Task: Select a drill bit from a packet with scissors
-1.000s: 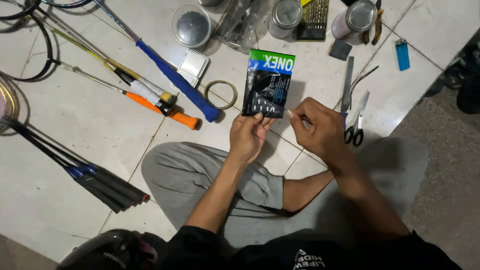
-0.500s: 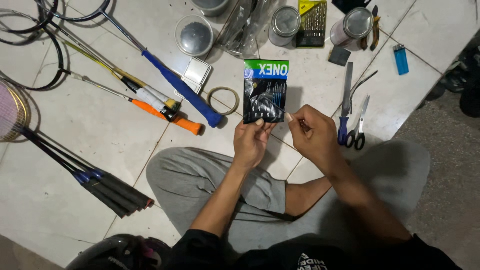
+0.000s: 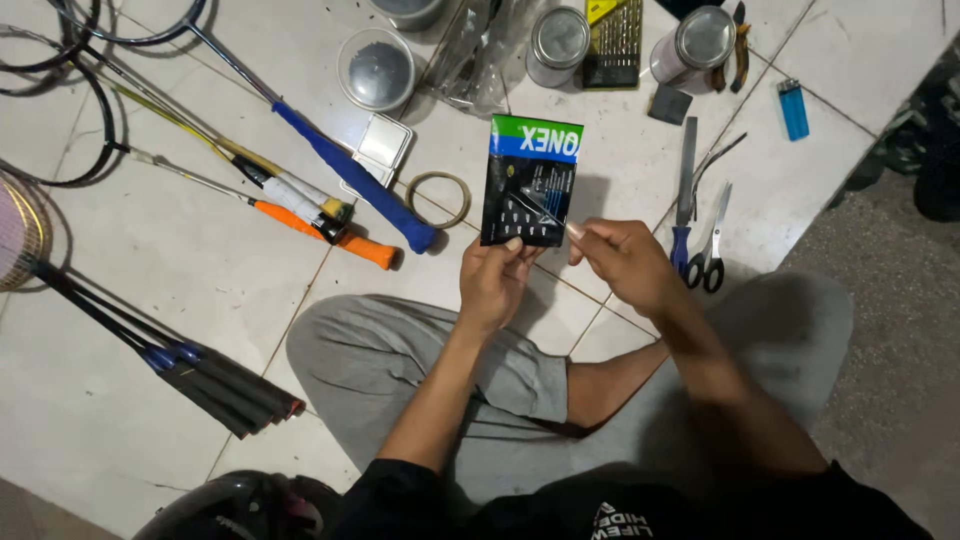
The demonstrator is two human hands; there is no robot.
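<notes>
Pinching the bottom edge of a flat black plastic packet with a green and blue top band (image 3: 532, 180), the left hand (image 3: 497, 280) has its fingers (image 3: 513, 245) closed on the lower middle of the packet, thumb at the front. The right hand (image 3: 625, 262) sits just beside the packet's lower right corner, its fingers (image 3: 577, 232) drawn together at that corner; whether they grip the corner itself or something thin there is too small to tell. The packet is held upright above the white tiled floor (image 3: 180, 270), in front of the person's crossed legs in grey shorts (image 3: 400, 370).

On the floor just left of the packet lies a thin yellowish ring (image 3: 438, 199), and beside it a small white square box (image 3: 382, 147). Further left lie racket handles: 1 with a blue grip (image 3: 350, 175), 1 with an orange grip (image 3: 325, 232), and a bundle of dark-handled rackets (image 3: 190, 375) at the lower left. Above the packet stand 2 round metal tins (image 3: 558, 42) and a clear round lidded tub (image 3: 376, 68), with a flat yellow and black card of small metal pieces (image 3: 612, 45) between the tins. To the right of the packet lie a blue-handled file (image 3: 684, 195) and a pair of black-handled scissors (image 3: 712, 245), and further off a blue lighter (image 3: 793, 108).
</notes>
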